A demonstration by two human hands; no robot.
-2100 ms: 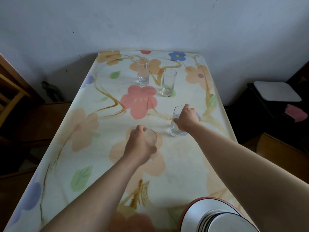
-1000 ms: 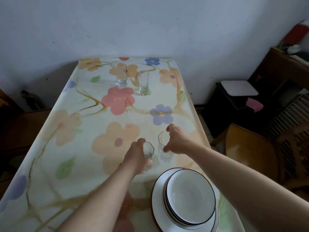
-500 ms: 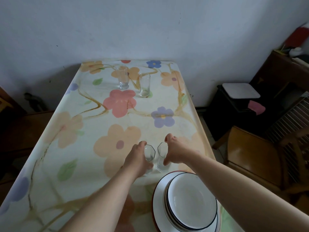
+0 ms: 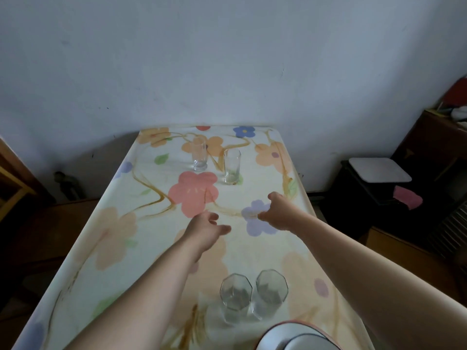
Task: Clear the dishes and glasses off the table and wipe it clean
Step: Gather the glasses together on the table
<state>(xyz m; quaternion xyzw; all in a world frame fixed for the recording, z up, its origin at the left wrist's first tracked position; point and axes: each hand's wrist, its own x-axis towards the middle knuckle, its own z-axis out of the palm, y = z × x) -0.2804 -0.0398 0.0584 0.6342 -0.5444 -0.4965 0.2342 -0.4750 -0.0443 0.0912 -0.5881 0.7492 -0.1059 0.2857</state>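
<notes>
Two clear faceted glasses (image 4: 235,301) (image 4: 270,296) stand side by side near the front of the flowered tablecloth (image 4: 121,238), just behind the stacked white plates (image 4: 290,338). Two tall clear glasses (image 4: 199,154) (image 4: 232,166) stand upright at the far end. My left hand (image 4: 206,229) hovers over the middle of the table, fingers loosely spread and holding nothing. My right hand (image 4: 276,212) is a little farther and to the right, fingers loosely curled, also holding nothing. Both hands are well short of the far glasses.
The table's far end meets a grey wall. A dark stool with a white pad (image 4: 379,169) and a pink cloth (image 4: 406,199) stand to the right, beside a dark wooden cabinet (image 4: 439,147). Wooden furniture (image 4: 12,188) sits at the left.
Both hands have let go of the two faceted glasses, which now stand near the plates. The hands have moved forward over the table towards the far end.
</notes>
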